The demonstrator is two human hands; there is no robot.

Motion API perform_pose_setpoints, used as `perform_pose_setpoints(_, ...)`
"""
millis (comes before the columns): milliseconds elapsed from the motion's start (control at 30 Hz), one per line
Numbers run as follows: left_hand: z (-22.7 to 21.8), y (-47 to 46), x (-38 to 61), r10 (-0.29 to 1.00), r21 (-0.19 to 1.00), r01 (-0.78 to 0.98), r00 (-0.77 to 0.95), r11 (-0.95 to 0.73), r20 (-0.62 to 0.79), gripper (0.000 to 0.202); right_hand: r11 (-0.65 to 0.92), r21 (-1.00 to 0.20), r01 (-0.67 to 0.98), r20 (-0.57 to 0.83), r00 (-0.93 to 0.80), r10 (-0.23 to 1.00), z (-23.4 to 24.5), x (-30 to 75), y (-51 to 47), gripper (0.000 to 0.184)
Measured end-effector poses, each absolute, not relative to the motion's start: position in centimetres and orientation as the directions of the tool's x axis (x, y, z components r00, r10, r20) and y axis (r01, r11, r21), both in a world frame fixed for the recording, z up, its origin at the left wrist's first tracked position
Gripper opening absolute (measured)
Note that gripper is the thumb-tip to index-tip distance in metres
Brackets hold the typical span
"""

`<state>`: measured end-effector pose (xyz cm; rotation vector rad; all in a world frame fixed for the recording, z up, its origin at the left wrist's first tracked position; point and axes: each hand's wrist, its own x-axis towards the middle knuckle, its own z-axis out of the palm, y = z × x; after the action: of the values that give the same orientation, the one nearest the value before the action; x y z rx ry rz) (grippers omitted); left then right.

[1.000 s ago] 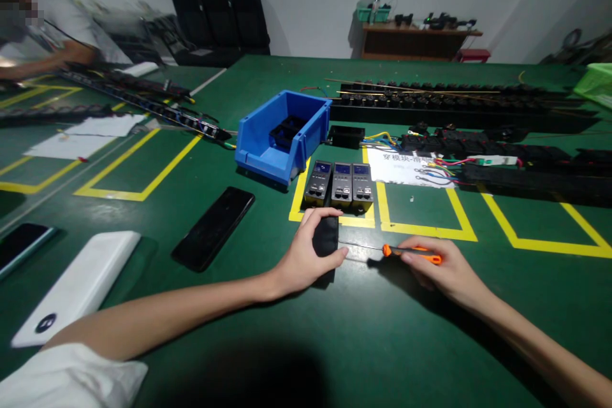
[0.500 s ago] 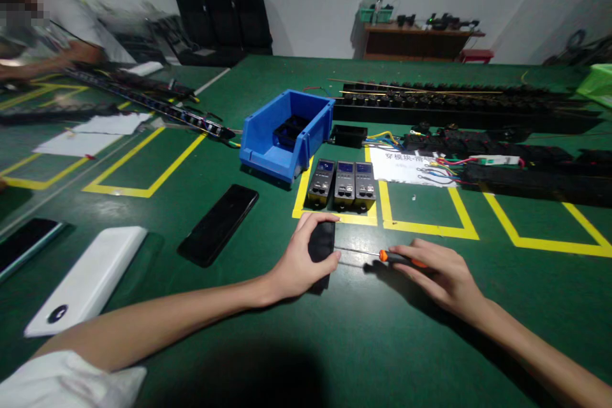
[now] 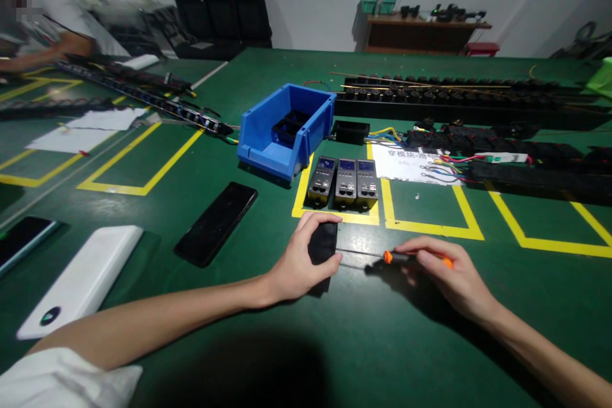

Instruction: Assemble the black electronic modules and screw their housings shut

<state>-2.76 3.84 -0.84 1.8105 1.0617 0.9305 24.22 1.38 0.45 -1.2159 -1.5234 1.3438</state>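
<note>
My left hand (image 3: 303,258) is closed around a black box-shaped module (image 3: 324,245), thumb and forefinger reaching over its right edge. Between the fingers of my right hand (image 3: 452,271) is the orange and black handle of a screwdriver (image 3: 393,257). Its thin shaft points left, and the tip meets the module's right side. Whether the tip sits in a screw is hidden. Just beyond my left hand, three black modules with small screens and ports (image 3: 346,182) stand in a row inside a yellow tape outline.
A blue bin (image 3: 272,153) holding black parts stands behind the modules. A black phone (image 3: 217,223) and a white power bank (image 3: 83,280) lie to the left. Wired black strips (image 3: 526,175) and a paper sheet (image 3: 406,162) lie at the right. Another person's arm (image 3: 67,48) is at far left.
The fingers of my right hand have shifted on the screwdriver handle, which sits slightly further right. My left hand still grips the module. The whole view has tilted slightly.
</note>
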Motion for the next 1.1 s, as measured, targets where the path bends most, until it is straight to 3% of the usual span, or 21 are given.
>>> perform_pose_setpoints(100,-0.9,3.8,-2.7,0.911,0.904,0.297,0.366,-0.307,0.189,0.047,-0.261,-0.965,0.035,-0.258,-0.312,0.914,0.4,24.0,1.3,0.036)
perform_pose_setpoints(200,-1.0,3.9,-2.7,0.913,0.906,0.292,0.358,-0.307,0.194,0.047,-0.315,-0.930,0.191,-0.363,-0.331,0.871,0.6,24.1,1.4,0.040)
perform_pose_setpoints(300,-1.0,3.9,-2.7,0.913,0.904,0.295,0.360,-0.309,0.195,0.047,-0.248,-0.903,0.352,-0.364,-0.318,0.875,1.1,24.3,1.4,0.039)
perform_pose_setpoints(367,-1.0,3.9,-2.7,0.913,0.903,0.297,0.358,-0.310,0.196,0.047,-0.112,-0.903,0.415,-0.262,-0.325,0.909,1.4,24.3,1.5,0.035)
perform_pose_setpoints(467,-0.9,3.9,-2.7,0.913,0.901,0.306,0.361,-0.306,0.188,0.048,0.226,-0.830,0.509,0.021,-0.378,0.926,1.1,24.5,1.6,0.025)
perform_pose_setpoints(600,-0.9,3.9,-2.8,0.913,0.903,0.307,0.367,-0.301,0.180,0.047,0.677,-0.451,0.582,0.408,-0.540,0.736,-0.5,25.8,1.6,0.032)
perform_pose_setpoints(700,-0.8,3.9,-2.8,0.908,0.906,0.296,0.379,-0.302,0.179,0.047,0.776,-0.112,0.621,0.542,-0.616,0.571,-1.3,26.8,1.5,0.041)
perform_pose_setpoints(767,-0.8,3.8,-2.8,0.908,0.908,0.295,0.380,-0.299,0.176,0.048,0.788,-0.061,0.612,0.559,-0.634,0.535,-1.3,27.0,1.5,0.043)
perform_pose_setpoints(833,-0.8,3.8,-2.8,0.913,0.910,0.298,0.372,-0.289,0.168,0.048,0.772,-0.182,0.610,0.567,-0.576,0.589,-0.8,26.5,1.5,0.040)
perform_pose_setpoints(933,-0.7,3.8,-2.8,0.917,0.913,0.298,0.363,-0.279,0.162,0.048,0.654,-0.557,0.512,0.456,-0.470,0.756,0.1,25.4,1.6,0.031)
perform_pose_setpoints(1033,-0.8,3.8,-2.8,0.919,0.916,0.287,0.357,-0.280,0.169,0.048,0.257,-0.895,0.365,0.150,-0.297,0.943,0.7,24.4,1.6,0.021)
perform_pose_setpoints(1100,-0.8,3.8,-2.7,0.918,0.917,0.278,0.354,-0.285,0.178,0.048,-0.060,-0.984,0.167,-0.097,-0.222,0.970,0.9,23.9,1.6,0.026)
